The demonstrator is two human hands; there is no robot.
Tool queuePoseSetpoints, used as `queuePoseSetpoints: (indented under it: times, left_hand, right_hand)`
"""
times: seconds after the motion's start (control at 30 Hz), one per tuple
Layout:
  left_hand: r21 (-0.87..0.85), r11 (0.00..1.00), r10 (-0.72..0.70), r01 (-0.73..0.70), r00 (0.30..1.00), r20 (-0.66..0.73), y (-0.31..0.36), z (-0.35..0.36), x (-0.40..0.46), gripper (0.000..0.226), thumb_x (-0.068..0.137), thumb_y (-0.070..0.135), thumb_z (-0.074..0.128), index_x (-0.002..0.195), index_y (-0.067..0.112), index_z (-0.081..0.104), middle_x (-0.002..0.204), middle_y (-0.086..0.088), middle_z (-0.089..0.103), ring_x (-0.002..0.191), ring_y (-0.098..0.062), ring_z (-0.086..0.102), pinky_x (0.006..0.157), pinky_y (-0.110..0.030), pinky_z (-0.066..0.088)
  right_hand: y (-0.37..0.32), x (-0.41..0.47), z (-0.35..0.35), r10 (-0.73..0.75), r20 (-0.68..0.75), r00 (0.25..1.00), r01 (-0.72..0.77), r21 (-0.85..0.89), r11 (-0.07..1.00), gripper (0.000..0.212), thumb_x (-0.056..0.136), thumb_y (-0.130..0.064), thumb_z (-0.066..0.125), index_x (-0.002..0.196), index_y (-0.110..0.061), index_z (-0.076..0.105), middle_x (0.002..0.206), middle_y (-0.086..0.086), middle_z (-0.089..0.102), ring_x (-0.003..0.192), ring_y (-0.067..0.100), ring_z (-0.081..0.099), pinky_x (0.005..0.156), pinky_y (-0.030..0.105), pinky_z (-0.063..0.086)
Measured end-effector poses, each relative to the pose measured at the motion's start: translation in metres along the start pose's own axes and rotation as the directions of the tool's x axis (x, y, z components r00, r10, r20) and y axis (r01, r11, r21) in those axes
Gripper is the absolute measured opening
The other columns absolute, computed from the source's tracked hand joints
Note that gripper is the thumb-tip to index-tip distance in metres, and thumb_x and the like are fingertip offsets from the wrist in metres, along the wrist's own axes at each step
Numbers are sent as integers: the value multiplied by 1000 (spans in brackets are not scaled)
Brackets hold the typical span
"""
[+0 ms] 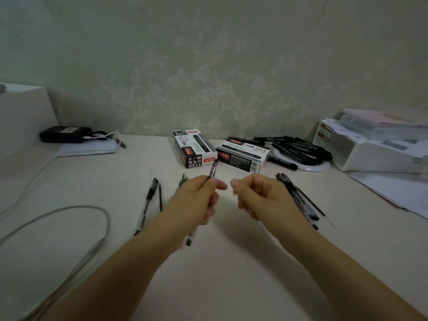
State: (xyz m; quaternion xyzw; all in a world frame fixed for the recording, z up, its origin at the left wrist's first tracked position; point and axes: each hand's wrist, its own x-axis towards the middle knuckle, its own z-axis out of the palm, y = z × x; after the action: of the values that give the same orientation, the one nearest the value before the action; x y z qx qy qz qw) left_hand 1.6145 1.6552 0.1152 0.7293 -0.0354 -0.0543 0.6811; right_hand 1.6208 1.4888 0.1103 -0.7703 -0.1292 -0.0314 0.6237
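Observation:
My left hand grips a black pen around its middle. The pen's top points up and away, and its lower end shows blurred below the wrist. My right hand hovers just right of it with fingers curled and thumb against the index finger. A tiny dark speck shows at those fingertips, and I cannot tell what it is. A capped pen and a thin refill lie on the table left of my hands. Several pens lie to the right, partly hidden by my right hand.
Two black-and-white marker boxes stand behind my hands. A pile of black markers sits on a white ring. A white paper tray and loose sheets are at right. A grey cable and a black pouch are at left.

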Motion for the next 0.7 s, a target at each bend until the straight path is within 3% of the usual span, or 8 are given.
queuePoseSetpoints:
  times: [0.1,0.2,0.3,0.47,0.7]
  left_hand:
    - [383,906,165,-179,984,71,-2,-3,1,15,99,43,38,101,36,51,54,14,49,42,-2,38,42,-15,31]
    - [656,645,353,-391,914,198,-11,2,-1,18,99,41,34,85,39,44,64,22,56,52,0,49,47,-14,34]
    - [720,535,419,-443,878,229,-17,2,1,21,99,37,33,81,39,44,65,15,51,66,4,51,52,-15,30]
    - [740,416,502,-528,812,297,-18,-3,7,18,96,43,31,89,36,46,57,12,49,56,-5,51,46,-21,31]
    - [741,443,518,-504,819,247,-14,-5,9,28,96,54,31,97,36,52,59,9,51,56,-9,50,51,-30,41]
  right_hand:
    - [3,1,-3,-21,43,999,20,37,999,35,84,-52,62,105,-24,62,71,1,69,55,7,55,53,16,46]
    - [8,1,0,-85,110,990,84,13,996,19,93,-36,61,104,-20,61,69,0,67,56,9,56,53,19,46]
    - [14,4,1,-96,112,989,96,11,995,8,98,-20,59,95,-13,60,66,0,66,54,9,55,51,21,45]
    - [13,5,-3,-122,125,985,115,63,991,15,93,-26,62,90,-12,59,66,1,66,55,11,54,52,21,45]
    - [7,3,-6,-156,86,984,148,89,985,21,90,-30,63,90,-10,58,68,6,68,56,12,58,54,20,48]
